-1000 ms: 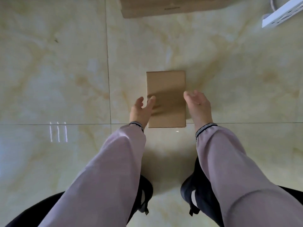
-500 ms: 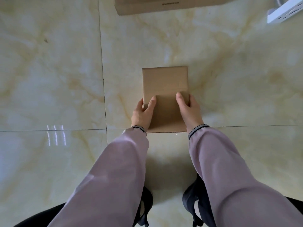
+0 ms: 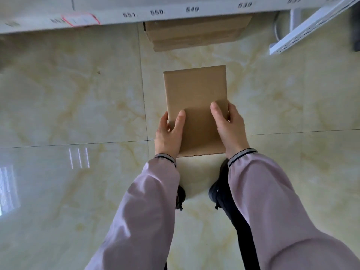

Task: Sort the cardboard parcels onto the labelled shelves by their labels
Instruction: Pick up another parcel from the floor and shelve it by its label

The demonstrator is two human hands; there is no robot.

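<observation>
Gripping: both hands are pinching the small cardboard parcel (image 3: 195, 106) by its near end, thumbs on top, other fingers hidden underneath.
Left hand (image 3: 169, 135): holding the parcel's left edge.
Right hand (image 3: 228, 128): holding its right edge; neither hand is nearer.
Parcel's long axis: pointing away from the wrists toward the numbered shelf edge (image 3: 155, 12), which lies well beyond its far end.
Label: none showing on the upper face.
Beyond the parcel: a larger cardboard box (image 3: 194, 34) is sitting under that shelf edge.
Below: glossy tiled floor (image 3: 78, 94), shoes.

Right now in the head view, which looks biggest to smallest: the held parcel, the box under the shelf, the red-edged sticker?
1. Held parcel
2. Box under the shelf, partly hidden and farther away, so unsure
3. Red-edged sticker
</observation>
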